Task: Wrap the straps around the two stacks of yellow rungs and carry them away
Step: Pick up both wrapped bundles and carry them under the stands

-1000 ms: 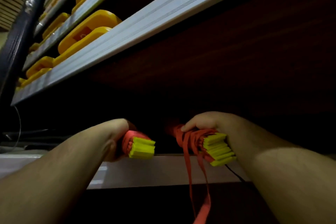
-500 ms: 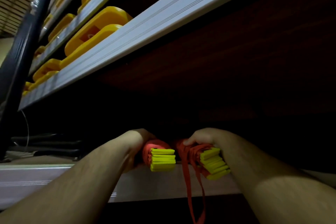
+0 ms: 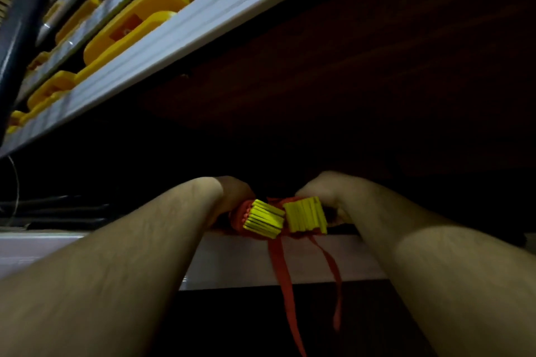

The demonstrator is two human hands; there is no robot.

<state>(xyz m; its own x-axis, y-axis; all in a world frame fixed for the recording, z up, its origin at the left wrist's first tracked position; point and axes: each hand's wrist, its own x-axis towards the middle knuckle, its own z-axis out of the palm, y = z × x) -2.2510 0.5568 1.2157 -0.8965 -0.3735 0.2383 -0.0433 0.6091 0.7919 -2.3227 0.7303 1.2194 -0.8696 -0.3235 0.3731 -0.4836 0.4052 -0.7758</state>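
1. Two bare hands reach forward into the dark gap between two shelves. One forearm comes in from each lower corner of the view.
2. The left hand [image 3: 233, 195] is curled over the left stack of yellow rungs [image 3: 264, 219] and grips it. Its fingers are hidden behind the wrist.
3. The right hand [image 3: 317, 190] is closed around the right stack of yellow rungs [image 3: 306, 214], and part of it shows on the outer side of the stack.
4. There are two stacks, one in each hand. Their near ends point at the camera and lie side by side between the two hands. I cannot tell if they touch.
5. Each stack has several thin rungs. The picture is too blurred to count them exactly.
6. The orange straps [image 3: 239, 216] are wound around the left stack just behind its yellow end, and some also cross the top of the right stack.
7. Two loose strap tails [image 3: 285, 284] hang down from between the hands, in front of the lower shelf [image 3: 232, 258].
8. The pale front edge of this shelf is directly under both hands. I cannot tell whether the stacks rest on it.
9. Above the hands the pale upper shelf rail [image 3: 203, 20] runs slanted. Above it and to the left lie at least five yellow plastic parts [image 3: 162, 0].
10. One dark post [image 3: 17, 26] stands far to the left of the left hand.
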